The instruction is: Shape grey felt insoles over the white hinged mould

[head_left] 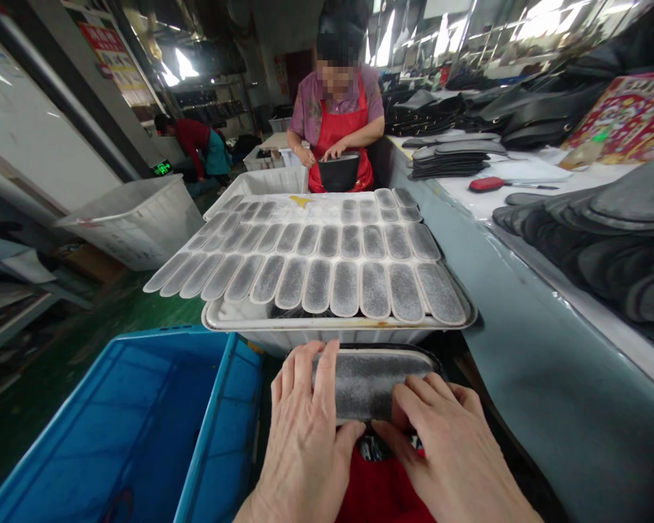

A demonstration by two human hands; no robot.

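A long grey panel (368, 374) with rounded ends and a pale rim lies across my lap, and black material (440, 363) shows along its far edge. My left hand (310, 407) grips its left end, fingers over the top and thumb at the near edge. At the right part, my right hand (436, 421) has its fingers bent onto the surface and its thumb at the near edge, close to the left thumb. Several similar panels (346, 287) lie in overlapping rows just beyond, over a white tub (327, 335). My palms hide both ends of the held panel.
A blue crate (212, 414) stands at my left, a whitish bin (136, 218) farther off. On the right, a workbench (523, 312) carries stacked dark pieces (621, 240) and a red-handled tool (487, 184). Opposite, a person in a red apron (335, 127) handles a black piece (338, 173). Another person (201, 149) bends over behind.
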